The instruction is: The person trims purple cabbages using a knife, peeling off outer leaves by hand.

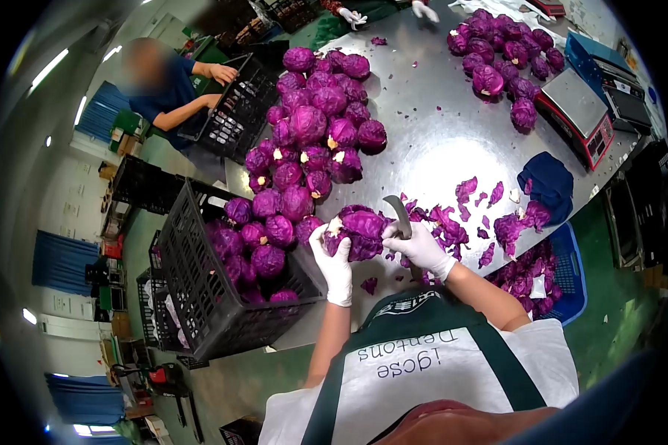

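A red cabbage point(361, 225) is gripped in my left hand point(332, 261), which wears a white glove, its pale stem end facing left. My right hand point(421, 250), also gloved, is closed around a knife with a curved blade point(399, 213), and its knuckles are close to the cabbage's right side. The blade points up and away from the leaves. Loose purple leaves point(447, 226) lie scattered on the metal table just right of my right hand. The knife's handle is mostly hidden by my fingers.
A black crate point(200, 297) of cabbages stands left; a large cabbage pile point(312, 119) lies beyond. A blue basket point(574, 285) holds leaves at right. A scale point(580, 111), dark blue cloth point(545, 185) and more cabbages point(490, 78) are on the table point(423, 141). A co-worker holds another crate point(237, 111).
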`<state>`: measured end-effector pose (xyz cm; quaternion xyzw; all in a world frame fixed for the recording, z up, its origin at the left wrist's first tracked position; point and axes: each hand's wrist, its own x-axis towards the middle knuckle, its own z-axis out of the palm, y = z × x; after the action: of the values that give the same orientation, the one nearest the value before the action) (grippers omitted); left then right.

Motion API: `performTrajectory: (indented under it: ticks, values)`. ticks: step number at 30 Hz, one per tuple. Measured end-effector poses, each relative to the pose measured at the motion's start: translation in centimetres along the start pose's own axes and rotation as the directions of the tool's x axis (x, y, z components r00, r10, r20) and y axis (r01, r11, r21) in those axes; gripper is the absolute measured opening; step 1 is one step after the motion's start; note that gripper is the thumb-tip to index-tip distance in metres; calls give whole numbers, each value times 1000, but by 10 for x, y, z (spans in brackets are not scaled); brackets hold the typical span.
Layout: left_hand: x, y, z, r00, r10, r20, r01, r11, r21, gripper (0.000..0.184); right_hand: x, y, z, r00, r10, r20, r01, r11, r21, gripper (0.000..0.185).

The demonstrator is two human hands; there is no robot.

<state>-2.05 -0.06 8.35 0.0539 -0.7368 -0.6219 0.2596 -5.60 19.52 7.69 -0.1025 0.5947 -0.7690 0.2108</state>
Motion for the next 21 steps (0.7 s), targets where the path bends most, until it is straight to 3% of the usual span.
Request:
performTrajectory:
  ticks: [2,3,5,7,8,10,14,15,16,18,19,21]
  values:
    - [2,2,3,1000,9,2,-9,1000,-10,50,1,4,-1,999,-28,-20,27,999,-18,16]
    - [2,5,4,1000,0,-8,0,1000,19,48,2,4,1,1000,-2,-30,4,998,62,17]
    - [1,1,4,999,-23,-27,24,1000,17,46,2,5,1,996,-60,-66,56,996,-67,19]
    - [3,-1,5,996,-73,-52,74,997,26,44,0,0,12,965,-217,-151,186,964,-192,21]
    - [2,-2,6,991,-119,-61,119,993,-1,43,0,2,10,963,-230,-140,190,948,-256,21]
    - [0,-9,8,977,-211,-35,201,961,-192,39,-3,-9,19,948,-247,-198,224,966,-133,20]
    - [-1,-12,5,965,-256,49,259,920,-295,31,0,-2,14,952,-254,-171,246,967,-71,24]
    - [-1,-15,7,946,-317,64,317,868,-382,30,0,3,10,951,-270,-153,249,958,-141,39]
    - [-1,-15,8,923,-375,86,370,804,-466,29,-1,0,7,952,-266,-151,227,946,-233,48]
    - [-3,-11,8,879,-449,163,456,688,-565,36,9,5,5,967,-168,-193,168,986,-21,50]
    - [-3,-7,9,870,-452,197,478,674,-564,37,13,6,-3,995,18,-95,-6,992,129,52]
    - [-3,-10,11,856,-440,272,515,672,-532,40,21,24,-15,1000,11,15,-12,995,103,56]
